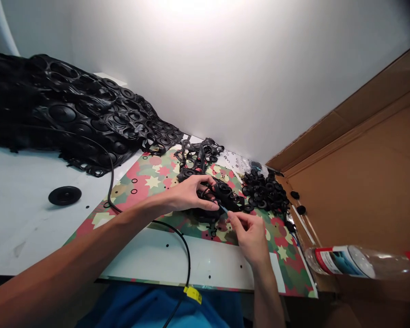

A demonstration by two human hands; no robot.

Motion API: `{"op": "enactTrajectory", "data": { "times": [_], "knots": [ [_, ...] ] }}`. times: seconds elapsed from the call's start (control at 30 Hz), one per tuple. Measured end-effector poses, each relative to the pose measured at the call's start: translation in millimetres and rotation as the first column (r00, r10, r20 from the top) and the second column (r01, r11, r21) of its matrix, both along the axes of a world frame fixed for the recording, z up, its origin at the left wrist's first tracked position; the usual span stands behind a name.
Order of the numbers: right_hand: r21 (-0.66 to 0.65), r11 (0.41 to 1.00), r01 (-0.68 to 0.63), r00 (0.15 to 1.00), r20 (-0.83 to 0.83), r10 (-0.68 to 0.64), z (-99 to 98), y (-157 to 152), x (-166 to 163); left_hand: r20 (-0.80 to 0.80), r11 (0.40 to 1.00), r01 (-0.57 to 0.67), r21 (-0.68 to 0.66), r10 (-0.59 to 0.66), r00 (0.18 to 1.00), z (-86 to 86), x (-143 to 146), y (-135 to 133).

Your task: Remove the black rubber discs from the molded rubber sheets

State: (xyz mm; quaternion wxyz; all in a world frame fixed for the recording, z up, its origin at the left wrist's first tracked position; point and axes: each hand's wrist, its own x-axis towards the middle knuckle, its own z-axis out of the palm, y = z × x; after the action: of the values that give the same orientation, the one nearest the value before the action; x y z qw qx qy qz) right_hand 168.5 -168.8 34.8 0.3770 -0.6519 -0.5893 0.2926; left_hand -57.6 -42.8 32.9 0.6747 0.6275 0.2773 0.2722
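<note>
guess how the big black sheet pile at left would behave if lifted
The sheet pile would probably flop, since it lies in loose folds. It looks heavy, being heaped high, and its thin webbing might tear around the discs.

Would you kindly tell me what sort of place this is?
Probably a workshop or factory workstation, judging by the heap of black moulded sheets, the pile of loose black parts and the patterned mat.

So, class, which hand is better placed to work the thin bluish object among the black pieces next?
Probably the right hand: it pinches the thin bluish object, while the left hand holds the black pieces.
</note>
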Motion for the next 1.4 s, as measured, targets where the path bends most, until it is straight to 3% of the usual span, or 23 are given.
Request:
{"op": "enactTrajectory", "data": {
  "times": [0.13,0.23,0.43,0.63,0.97,1.2,1.4],
  "knots": [
    [0.041,0.999,0.02,0.998,-0.063,-0.017,9.1,-15.1,15.5,-0.028,0.997,-0.071,-0.009,0.07,0.997,-0.9,2.1,-0.5],
    [0.042,0.999,-0.011,0.999,-0.051,0.013,13.1,-21.1,8.7,-0.034,0.995,-0.101,-0.012,0.1,0.994,-1.9,4.2,-2.0],
    [0.036,0.999,-0.033,0.998,0.053,0.031,11.3,-12.9,-16.1,0.003,0.987,-0.154,-0.037,0.154,0.988,-0.4,7.7,-4.2],
    [0.066,0.998,0.023,0.993,0.116,-0.031,11.1,-13.2,-13.7,-0.026,0.984,-0.173,-0.026,0.173,0.985,1.7,6.5,-4.3],
    [0.035,0.999,0.013,0.974,0.224,-0.021,16.1,-5.2,-23.7,-0.039,0.982,-0.182,0.053,0.184,0.982,-1.9,6.1,-4.7],
    [0.128,0.992,-0.011,0.951,0.306,-0.029,17.5,-7.8,-30.3,0.028,0.967,-0.226,0.118,0.225,0.974,-6.9,10.2,-5.5],
    [0.17,0.985,-0.028,0.951,0.309,-0.027,2.9,-25.4,-30.3,0.075,0.901,-0.39,0.187,0.383,0.921,-13.6,21.3,-9.7]
  ]
}}
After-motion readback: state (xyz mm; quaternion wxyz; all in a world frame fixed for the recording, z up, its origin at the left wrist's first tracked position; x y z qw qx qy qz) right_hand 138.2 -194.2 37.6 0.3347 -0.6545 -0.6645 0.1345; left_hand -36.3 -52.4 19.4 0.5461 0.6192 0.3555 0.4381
